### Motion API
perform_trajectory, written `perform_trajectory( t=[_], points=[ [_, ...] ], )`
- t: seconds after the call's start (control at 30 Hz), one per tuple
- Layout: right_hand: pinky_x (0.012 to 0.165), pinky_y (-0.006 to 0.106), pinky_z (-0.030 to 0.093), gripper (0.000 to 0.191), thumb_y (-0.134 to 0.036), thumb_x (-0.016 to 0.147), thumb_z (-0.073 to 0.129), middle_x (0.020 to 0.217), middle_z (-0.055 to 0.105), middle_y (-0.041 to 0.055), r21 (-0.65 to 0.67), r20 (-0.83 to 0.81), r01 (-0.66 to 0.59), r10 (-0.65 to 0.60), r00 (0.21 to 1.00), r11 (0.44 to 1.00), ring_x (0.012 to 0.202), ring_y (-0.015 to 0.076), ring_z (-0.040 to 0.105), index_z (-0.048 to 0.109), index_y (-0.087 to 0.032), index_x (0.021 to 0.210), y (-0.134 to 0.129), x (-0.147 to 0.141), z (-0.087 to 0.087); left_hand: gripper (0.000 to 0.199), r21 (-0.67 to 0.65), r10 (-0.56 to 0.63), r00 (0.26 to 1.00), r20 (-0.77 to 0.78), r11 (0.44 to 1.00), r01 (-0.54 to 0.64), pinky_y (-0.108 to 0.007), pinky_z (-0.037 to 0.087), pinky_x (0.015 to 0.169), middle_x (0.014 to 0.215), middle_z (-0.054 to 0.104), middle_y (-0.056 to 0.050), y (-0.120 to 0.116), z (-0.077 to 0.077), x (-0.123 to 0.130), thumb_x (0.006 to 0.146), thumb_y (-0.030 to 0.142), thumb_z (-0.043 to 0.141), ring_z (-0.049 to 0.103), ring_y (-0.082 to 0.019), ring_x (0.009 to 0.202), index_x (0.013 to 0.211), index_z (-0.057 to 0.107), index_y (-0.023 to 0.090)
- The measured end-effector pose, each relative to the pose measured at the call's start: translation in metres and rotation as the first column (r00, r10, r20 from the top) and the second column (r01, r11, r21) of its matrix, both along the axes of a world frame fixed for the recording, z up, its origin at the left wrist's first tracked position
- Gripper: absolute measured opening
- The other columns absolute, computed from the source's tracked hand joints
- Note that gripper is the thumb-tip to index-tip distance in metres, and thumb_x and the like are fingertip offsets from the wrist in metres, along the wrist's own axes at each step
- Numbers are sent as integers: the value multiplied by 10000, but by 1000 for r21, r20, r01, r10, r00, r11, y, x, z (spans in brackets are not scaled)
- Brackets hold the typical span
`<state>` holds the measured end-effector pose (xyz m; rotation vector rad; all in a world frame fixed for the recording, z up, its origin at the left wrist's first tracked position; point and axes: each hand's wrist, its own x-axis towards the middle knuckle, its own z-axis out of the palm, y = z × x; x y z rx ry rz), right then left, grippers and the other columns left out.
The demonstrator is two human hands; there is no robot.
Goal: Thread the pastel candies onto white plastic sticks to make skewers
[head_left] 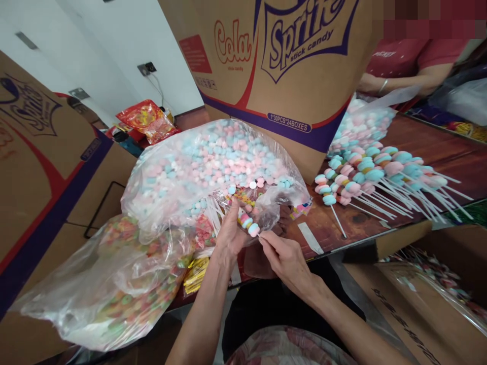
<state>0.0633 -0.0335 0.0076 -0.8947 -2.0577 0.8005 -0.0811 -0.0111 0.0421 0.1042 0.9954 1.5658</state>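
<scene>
Between my hands is a candy skewer (248,223), a row of pink, blue and white marshmallows with yellowish pieces among them. My left hand (230,230) is closed around its upper part, thumb on the near side; its other fingers are largely hidden. The thumb and forefinger of my right hand (283,258) pinch the white stick just below the lowest pink marshmallow. Just beyond my hands lies a large clear bag of pink, blue and white marshmallows (224,152). White sticks (215,215) and red gummy pieces (205,230) lie beside my left hand.
Finished-looking marshmallow skewers (365,172) are piled at right. A bag of gummy rings (133,284) hangs over the front edge at left, near gold twist ties (196,274). Large cartons (274,91) stand behind; an open box (418,299) sits lower right. A co-worker's arm (403,83) shows beyond.
</scene>
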Motion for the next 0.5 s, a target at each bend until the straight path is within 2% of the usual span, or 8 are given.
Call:
perform_trajectory(
  t=[0.1,0.2,0.27,0.3,0.4,0.47,0.5],
  points=[
    [557,200,420,292,-270,1012,407,649,600,-11,-199,-80,-48,33,996,979,550,108,536,626,-185,839,-1,6,7,327,6,29,998,56,1000,-30,-250,528,586,659,585,1,1,1,-5,787,443,747,643,-146,653,744,579,165],
    [513,187,451,267,-284,1012,409,649,630,-8,-212,-118,-12,-13,993,977,527,116,584,628,-188,896,-3,2,5,336,26,38,997,74,999,-40,-244,527,600,656,581,8,-1,0,-2,781,448,752,624,-128,627,757,573,165],
    [550,186,513,218,-250,1004,416,756,712,27,-118,-175,41,-61,983,992,594,139,677,614,-180,1062,-3,-2,-2,375,25,58,998,38,998,-59,-230,499,549,629,564,17,-2,-1,4,757,468,770,606,-123,591,747,557,160],
    [609,193,550,248,-225,998,421,888,749,64,-50,-191,68,-77,979,996,704,161,728,589,-176,1173,-2,-4,-6,395,15,64,997,31,998,-64,-225,483,527,620,559,20,-2,-1,7,736,479,785,602,-124,578,751,555,159],
    [791,234,591,468,-157,971,446,1232,694,120,179,-167,59,-29,985,982,1021,212,722,451,-198,1438,1,-6,-19,453,7,71,997,22,997,-71,-188,402,447,612,564,19,-2,-3,16,646,495,846,600,-124,563,755,560,160],
    [819,245,598,594,-130,952,454,1298,655,103,264,-131,0,36,991,964,1053,222,708,353,-243,1526,2,-7,-29,494,-33,75,997,-9,997,-76,-175,308,381,579,551,7,-2,-6,20,593,516,868,595,-130,544,697,551,152],
    [801,245,607,634,-130,946,456,1302,651,88,267,-118,-12,45,992,964,1024,222,719,315,-274,1547,1,-7,-33,507,-51,74,997,-22,996,-75,-175,282,371,559,538,2,-1,-8,21,583,523,870,592,-131,531,661,539,147]
  ],
)
